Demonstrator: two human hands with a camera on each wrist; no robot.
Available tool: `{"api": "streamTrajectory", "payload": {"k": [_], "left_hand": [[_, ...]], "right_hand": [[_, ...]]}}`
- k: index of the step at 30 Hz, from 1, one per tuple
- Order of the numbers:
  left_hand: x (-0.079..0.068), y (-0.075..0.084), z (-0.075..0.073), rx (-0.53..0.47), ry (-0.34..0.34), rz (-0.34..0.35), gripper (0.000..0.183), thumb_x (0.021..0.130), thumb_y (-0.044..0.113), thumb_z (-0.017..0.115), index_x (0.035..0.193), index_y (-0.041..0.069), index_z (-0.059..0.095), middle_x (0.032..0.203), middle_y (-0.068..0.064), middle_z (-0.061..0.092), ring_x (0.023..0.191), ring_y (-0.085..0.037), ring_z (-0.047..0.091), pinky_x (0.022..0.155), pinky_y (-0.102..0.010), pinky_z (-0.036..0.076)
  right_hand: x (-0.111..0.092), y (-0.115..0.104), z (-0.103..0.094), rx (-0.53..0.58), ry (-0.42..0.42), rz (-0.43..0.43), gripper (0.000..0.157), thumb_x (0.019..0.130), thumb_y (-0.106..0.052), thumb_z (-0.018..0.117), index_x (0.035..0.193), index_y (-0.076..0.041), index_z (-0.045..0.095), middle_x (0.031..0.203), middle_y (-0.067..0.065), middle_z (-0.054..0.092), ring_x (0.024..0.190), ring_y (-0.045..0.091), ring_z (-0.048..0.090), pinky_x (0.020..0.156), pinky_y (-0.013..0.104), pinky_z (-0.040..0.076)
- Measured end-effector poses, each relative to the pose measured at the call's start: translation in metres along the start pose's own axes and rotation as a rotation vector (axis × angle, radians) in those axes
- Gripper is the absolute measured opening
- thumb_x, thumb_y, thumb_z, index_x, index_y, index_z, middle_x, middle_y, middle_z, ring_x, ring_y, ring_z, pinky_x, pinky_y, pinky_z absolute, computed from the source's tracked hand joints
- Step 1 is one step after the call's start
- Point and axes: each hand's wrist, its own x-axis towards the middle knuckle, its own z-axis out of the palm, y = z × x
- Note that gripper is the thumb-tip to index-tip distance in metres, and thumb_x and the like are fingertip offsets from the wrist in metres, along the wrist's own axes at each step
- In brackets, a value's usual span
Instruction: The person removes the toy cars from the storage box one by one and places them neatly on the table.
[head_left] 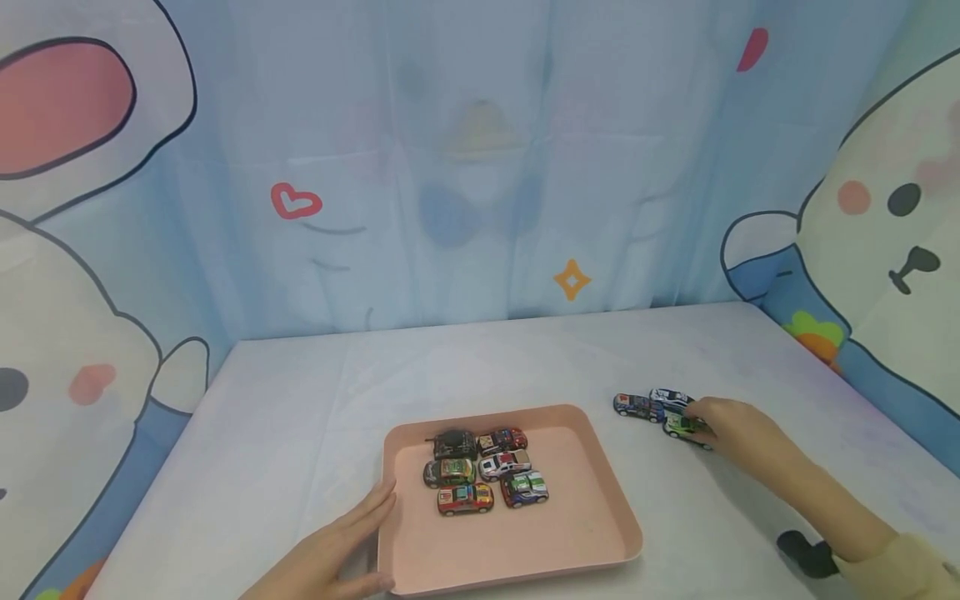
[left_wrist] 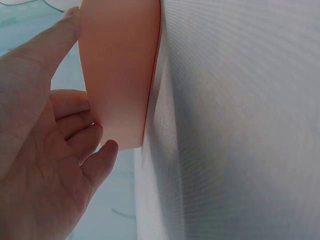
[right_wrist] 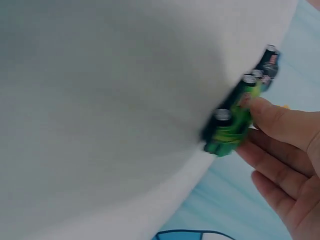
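Note:
My left hand (head_left: 326, 550) rests against the left side of a pink tray (head_left: 577, 525), fingers extended along its outer wall (left_wrist: 120, 75). Over on the right, my right hand (head_left: 738, 429) pinches a green toy car (right_wrist: 232, 120) between thumb and fingers, low over the table. Right beside that car are a white-and-black toy car (head_left: 669, 397) and a blue-and-red toy car (head_left: 633, 406); the hand partly hides this cluster. Inside the tray, several toy cars sit grouped toward the left, among them a red one (head_left: 465, 499) and a black one (head_left: 454, 444).
A white cloth (head_left: 315, 408) covers the table. Behind it hangs a light blue curtain (head_left: 480, 275) printed with cartoon figures, and similar printed cloth rises at both sides. A dark printed patch (head_left: 806, 554) shows beneath the right forearm.

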Motion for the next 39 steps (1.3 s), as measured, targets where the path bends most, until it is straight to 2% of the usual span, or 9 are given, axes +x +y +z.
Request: {"api": "streamTrajectory", "payload": {"k": [3,7,12,17,21,29,34,39], "left_hand": [[0.000,0.000,0.000,-0.003,0.001,0.016,0.082,0.086,0.051,0.060,0.142,-0.003,0.034,0.151,-0.015,0.019,0.130,-0.037,0.031,0.098,-0.045,0.038],[-0.001,-0.001,0.001,-0.006,0.004,0.034,0.083,0.086,0.050,0.061,0.142,-0.004,0.033,0.151,-0.015,0.019,0.129,-0.037,0.031,0.099,-0.044,0.038],[-0.001,-0.003,0.001,0.004,0.013,0.059,0.082,0.086,0.048,0.062,0.142,-0.004,0.033,0.151,-0.016,0.019,0.129,-0.037,0.032,0.098,-0.042,0.038],[0.000,-0.004,0.001,0.005,0.009,0.060,0.082,0.086,0.049,0.061,0.143,-0.003,0.033,0.151,-0.015,0.019,0.130,-0.036,0.031,0.099,-0.041,0.038],[-0.001,-0.004,0.001,0.027,0.027,0.084,0.081,0.086,0.049,0.061,0.141,-0.005,0.034,0.150,-0.017,0.021,0.129,-0.036,0.033,0.098,-0.041,0.040],[-0.002,-0.005,0.001,0.031,0.029,0.089,0.081,0.087,0.048,0.061,0.141,-0.005,0.035,0.150,-0.017,0.021,0.129,-0.036,0.033,0.098,-0.042,0.040],[-0.001,-0.005,0.001,0.025,0.023,0.077,0.081,0.086,0.049,0.061,0.141,-0.005,0.034,0.150,-0.017,0.021,0.129,-0.036,0.032,0.098,-0.042,0.039],[-0.001,-0.004,0.000,0.023,0.017,0.075,0.081,0.087,0.049,0.062,0.142,-0.004,0.034,0.150,-0.017,0.021,0.129,-0.037,0.032,0.097,-0.042,0.040]], "right_hand": [[0.004,-0.002,-0.005,0.012,0.005,0.007,0.032,0.067,0.000,0.081,0.096,0.004,0.068,0.088,0.016,0.067,0.085,0.034,0.063,0.072,0.047,0.052],[0.009,-0.020,-0.027,0.063,0.005,-0.005,0.037,0.072,-0.004,0.079,0.106,0.006,0.065,0.099,0.022,0.065,0.094,0.040,0.060,0.077,0.051,0.050],[0.013,-0.050,-0.056,0.065,0.077,-0.106,0.045,0.077,-0.008,0.077,0.116,0.008,0.061,0.113,0.026,0.060,0.105,0.041,0.056,0.083,0.052,0.047],[0.019,-0.080,-0.070,0.083,0.135,-0.206,0.051,0.078,-0.013,0.076,0.122,0.006,0.058,0.122,0.025,0.056,0.109,0.039,0.055,0.084,0.050,0.048],[0.024,-0.103,-0.076,0.137,0.148,-0.291,0.054,0.078,-0.013,0.077,0.125,0.004,0.057,0.125,0.022,0.055,0.109,0.035,0.056,0.081,0.044,0.051],[0.037,-0.143,-0.084,0.247,0.075,-0.399,0.055,0.082,-0.011,0.074,0.131,-0.001,0.053,0.133,0.014,0.051,0.120,0.030,0.049,0.092,0.044,0.045],[0.045,-0.163,-0.081,0.299,0.046,-0.469,0.051,0.083,-0.009,0.072,0.131,-0.002,0.054,0.131,0.013,0.053,0.116,0.028,0.052,0.089,0.039,0.048],[0.051,-0.177,-0.071,0.340,0.030,-0.543,0.041,0.080,-0.005,0.073,0.119,0.000,0.063,0.119,0.013,0.062,0.105,0.027,0.060,0.082,0.032,0.052]]}}
